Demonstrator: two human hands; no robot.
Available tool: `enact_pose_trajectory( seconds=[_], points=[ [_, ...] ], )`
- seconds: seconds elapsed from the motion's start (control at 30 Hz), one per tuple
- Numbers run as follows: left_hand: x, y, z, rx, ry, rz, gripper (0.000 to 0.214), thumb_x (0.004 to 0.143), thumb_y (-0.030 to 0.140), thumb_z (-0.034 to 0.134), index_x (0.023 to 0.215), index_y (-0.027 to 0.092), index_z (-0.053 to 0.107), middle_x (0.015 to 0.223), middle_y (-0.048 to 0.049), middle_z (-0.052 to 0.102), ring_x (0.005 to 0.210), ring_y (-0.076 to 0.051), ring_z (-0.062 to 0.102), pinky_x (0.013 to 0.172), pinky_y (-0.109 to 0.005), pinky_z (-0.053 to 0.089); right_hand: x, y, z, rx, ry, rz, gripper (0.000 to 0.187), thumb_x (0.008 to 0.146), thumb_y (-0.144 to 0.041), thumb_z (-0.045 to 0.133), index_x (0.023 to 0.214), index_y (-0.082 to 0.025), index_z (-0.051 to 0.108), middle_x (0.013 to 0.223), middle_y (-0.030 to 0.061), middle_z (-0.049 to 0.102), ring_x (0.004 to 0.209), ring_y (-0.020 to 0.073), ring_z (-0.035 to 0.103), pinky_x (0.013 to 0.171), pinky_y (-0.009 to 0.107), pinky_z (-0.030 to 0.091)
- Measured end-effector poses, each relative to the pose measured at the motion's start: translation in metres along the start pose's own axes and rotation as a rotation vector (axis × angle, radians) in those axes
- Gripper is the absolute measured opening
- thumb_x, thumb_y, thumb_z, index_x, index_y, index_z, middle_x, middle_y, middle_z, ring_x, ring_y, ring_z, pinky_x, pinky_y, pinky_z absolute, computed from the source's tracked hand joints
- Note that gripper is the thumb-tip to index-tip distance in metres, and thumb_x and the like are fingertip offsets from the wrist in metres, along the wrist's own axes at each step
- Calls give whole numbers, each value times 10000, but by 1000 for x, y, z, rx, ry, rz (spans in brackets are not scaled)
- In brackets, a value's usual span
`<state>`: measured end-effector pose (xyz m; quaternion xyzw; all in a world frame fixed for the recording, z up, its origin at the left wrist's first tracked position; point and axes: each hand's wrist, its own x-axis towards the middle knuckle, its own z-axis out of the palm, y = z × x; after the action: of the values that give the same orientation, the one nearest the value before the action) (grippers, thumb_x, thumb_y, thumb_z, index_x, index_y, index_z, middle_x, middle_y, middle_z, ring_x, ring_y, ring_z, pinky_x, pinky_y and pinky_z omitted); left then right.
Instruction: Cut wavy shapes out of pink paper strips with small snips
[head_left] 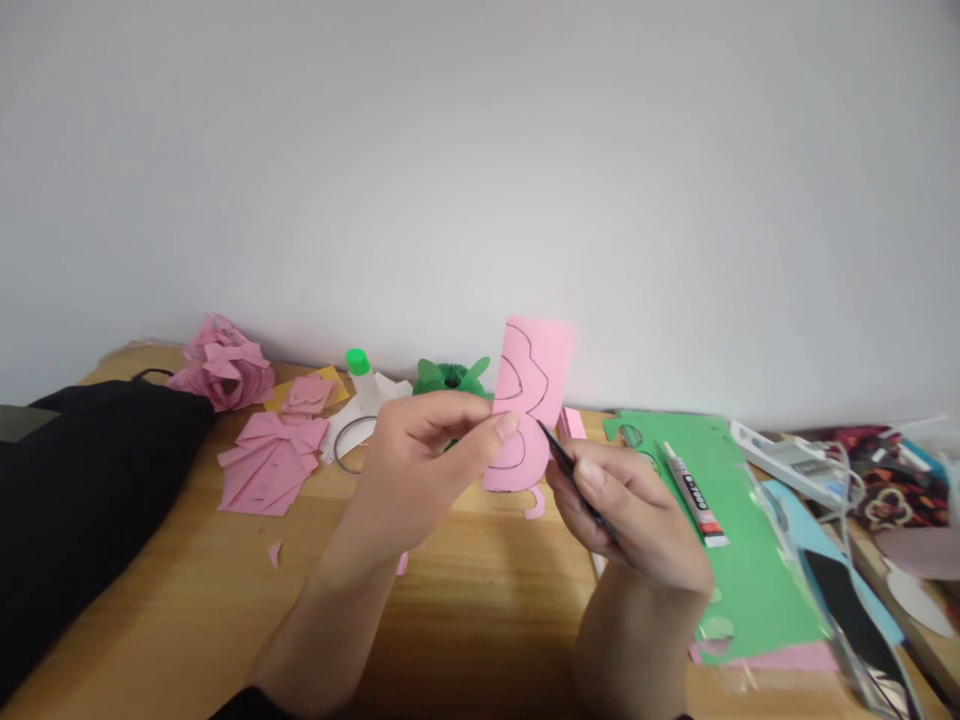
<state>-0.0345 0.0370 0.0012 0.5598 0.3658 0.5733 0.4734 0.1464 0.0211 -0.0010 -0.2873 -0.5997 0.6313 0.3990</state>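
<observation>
One camera on my head, facing forward and slightly down, close above my left hand and right hand, table low in frame, wall filling the upper half

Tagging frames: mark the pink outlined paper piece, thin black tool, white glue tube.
Pink outlined paper piece (536, 372), head view, upper face.
Thin black tool (559, 452), head view, tip.
White glue tube (694, 495), head view, body.

Both hands held up at centre, fingers closed.
The left hand is held at 9 o'clock of the right hand, thumb pinched against fingertips; the right is curled in a tight grip; both forearms are angled in from 6 o'clock.
</observation>
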Motion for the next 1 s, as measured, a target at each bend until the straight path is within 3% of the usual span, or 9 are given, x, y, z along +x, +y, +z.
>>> enact_pose_trajectory(
  seconds=[0.3,0.47,1.0],
  points=[
    [-1,1,-1,-9,-23,-14,263,814,154,632,557,177,582,509,58,448,498,-68,347,455,-200,319,1,0,-1,13,-21,-21,432,1008,-425,483,639,-219,393,454,-109,305,341,48,156,320,217,119],
    [-2,2,-2,1,-57,-50,234,778,150,664,556,174,594,532,44,488,526,-80,386,470,-212,331,0,1,-1,39,-33,-38,427,1017,-401,479,645,-206,402,458,-107,297,347,39,160,322,209,117],
    [-2,1,-1,3,-64,-16,266,847,165,610,582,175,621,544,45,576,536,-74,454,493,-187,383,0,-1,-3,47,-67,-16,431,1018,-399,485,647,-201,393,459,-104,295,349,34,159,327,203,113]
  ],
)
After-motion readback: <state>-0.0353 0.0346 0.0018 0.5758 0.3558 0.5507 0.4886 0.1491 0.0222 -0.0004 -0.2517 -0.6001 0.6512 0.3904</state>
